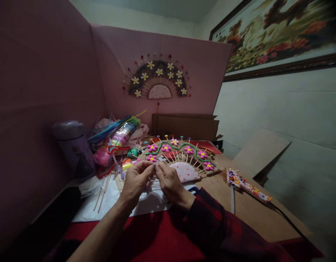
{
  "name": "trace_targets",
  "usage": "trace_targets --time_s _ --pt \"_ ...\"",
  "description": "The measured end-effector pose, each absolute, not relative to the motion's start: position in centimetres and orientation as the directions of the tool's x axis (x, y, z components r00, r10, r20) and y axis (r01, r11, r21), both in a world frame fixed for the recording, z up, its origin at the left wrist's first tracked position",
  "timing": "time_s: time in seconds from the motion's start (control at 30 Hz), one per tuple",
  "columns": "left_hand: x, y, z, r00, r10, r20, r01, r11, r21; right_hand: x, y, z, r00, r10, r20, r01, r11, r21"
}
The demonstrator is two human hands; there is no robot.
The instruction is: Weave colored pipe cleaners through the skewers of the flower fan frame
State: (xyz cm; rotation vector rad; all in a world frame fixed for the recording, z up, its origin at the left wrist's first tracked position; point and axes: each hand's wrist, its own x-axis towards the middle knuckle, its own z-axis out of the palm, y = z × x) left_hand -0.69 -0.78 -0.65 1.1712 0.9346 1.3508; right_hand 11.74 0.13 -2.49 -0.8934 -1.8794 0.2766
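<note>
My left hand point(137, 179) and my right hand point(170, 181) meet at their fingertips over the white sheet point(91, 200). Both are pinched closed around something small, which their fingers mostly hide. Just behind them lies a fan-shaped piece point(195, 156) of twine and sticks, with pink flowers, a green wavy line and a dotted half-round base point(185, 171). Coloured balls tip the sticks along its top edge. Thin wooden sticks point(101, 194) rest on the sheet to the left of my left hand.
A purple bottle point(75, 151) stands at the left beside bagged coloured clay point(122, 134) and pipe cleaners. On the right lies a flower-patterned glue gun point(248, 187) with a cord. A finished fan point(158, 78) hangs on the pink board point(200, 72).
</note>
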Motion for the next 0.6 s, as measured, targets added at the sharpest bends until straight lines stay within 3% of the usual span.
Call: trace_targets --time_s 0.2,0.33,0.6 --pt "-0.81 -0.67 -0.74 0.094 0.976 0.199 -0.195 -0.178 0.965 12.03 -0.16 -1.99 -0.107 0.679 0.726 0.453 0.684 -0.572" --pt "-0.78 -0.6 -0.92 0.091 0.968 0.236 -0.146 -0.221 0.964 12.06 -0.1 -2.0 -0.146 0.63 0.763 0.396 0.744 -0.538" --pt "-0.85 -0.51 -0.72 0.086 0.982 0.169 -0.152 -0.155 0.976 11.56 0.03 -2.6 -0.073 0.682 0.727 0.363 0.697 -0.618"
